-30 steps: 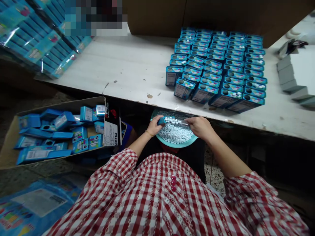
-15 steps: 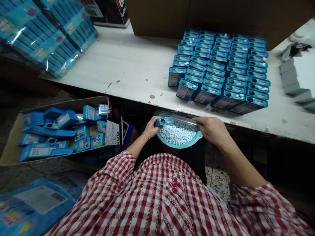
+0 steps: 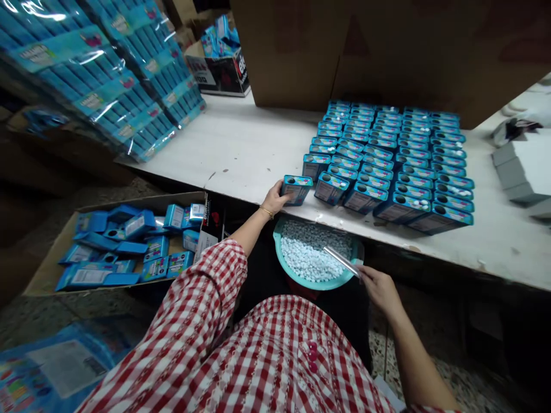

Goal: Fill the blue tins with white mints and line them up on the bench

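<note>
Here, box (image 3: 298, 190) at table edge (image 3: 241, 193)

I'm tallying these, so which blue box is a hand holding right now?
The blue printed box in the left hand, just left of the boxes standing in rows on the white table; no hand touches those.

2 white letters "el" on black side of far carton (image 3: 224, 74), rest unclear; lettering on wrapped packs (image 3: 101, 86) far left, blue boxes (image 3: 364, 198) at right and bag (image 3: 64, 367) near left too blurred to read
</note>
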Tool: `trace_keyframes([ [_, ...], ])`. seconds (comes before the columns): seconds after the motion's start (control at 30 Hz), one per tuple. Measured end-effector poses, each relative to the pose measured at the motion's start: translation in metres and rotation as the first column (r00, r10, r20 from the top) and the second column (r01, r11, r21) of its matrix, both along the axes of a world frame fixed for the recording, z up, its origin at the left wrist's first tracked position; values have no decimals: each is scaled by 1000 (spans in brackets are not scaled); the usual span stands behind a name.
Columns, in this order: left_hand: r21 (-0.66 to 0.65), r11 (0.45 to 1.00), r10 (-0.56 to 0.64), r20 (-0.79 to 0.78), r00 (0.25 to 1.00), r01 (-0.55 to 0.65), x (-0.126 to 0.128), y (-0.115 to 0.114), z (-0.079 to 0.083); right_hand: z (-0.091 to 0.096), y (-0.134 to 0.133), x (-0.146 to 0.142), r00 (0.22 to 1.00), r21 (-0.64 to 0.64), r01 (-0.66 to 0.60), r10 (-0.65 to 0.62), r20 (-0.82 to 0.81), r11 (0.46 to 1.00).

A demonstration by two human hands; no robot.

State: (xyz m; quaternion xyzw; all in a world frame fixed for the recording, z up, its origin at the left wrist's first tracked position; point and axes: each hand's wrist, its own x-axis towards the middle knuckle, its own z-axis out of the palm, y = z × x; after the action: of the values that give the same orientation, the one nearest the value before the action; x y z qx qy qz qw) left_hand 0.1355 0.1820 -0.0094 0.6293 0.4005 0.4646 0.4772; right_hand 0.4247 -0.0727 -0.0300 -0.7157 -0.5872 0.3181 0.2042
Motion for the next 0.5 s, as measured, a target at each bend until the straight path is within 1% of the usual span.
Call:
trace_keyframes([
  [0.1, -1, 998, -62, -115, 991, 62, 18, 32, 1, -6, -7, -4, 999, -13, 24, -24, -45, 1000],
  [0.17, 9, 999, -40, -210, 977, 43, 30, 46, 2, -9, -12, -6, 998, -15, 37, -38, -59, 999],
  [0.27, 22, 999, 36, -306, 951, -31, 47, 56, 2, -13, -16, -9, 997, -31, 22, -25, -72, 999],
  [0.33, 2, 998, 54, -313, 948, -57, 53, 54, 0, -16, -15, -12, 997, -37, 14, -17, -78, 999],
  [0.4, -11, 998, 64, -275, 959, -70, 48, 44, -2, -20, -9, -16, 997, -29, 11, -13, -71, 1000],
  [0.43, 5, 996, 86, -245, 966, -87, 38, 37, -2, -22, -5, -17, 998, -21, 5, -7, -63, 1000],
  [0.47, 40, 992, 127, -216, 968, -121, 24, 29, -2, -24, 0, -19, 999, -18, -5, 4, -50, 1000],
  [0.5, 91, 980, 190, -190, 963, -176, 4, 21, -1, -26, 5, -21, 999, -19, -14, 14, -35, 1000],
])
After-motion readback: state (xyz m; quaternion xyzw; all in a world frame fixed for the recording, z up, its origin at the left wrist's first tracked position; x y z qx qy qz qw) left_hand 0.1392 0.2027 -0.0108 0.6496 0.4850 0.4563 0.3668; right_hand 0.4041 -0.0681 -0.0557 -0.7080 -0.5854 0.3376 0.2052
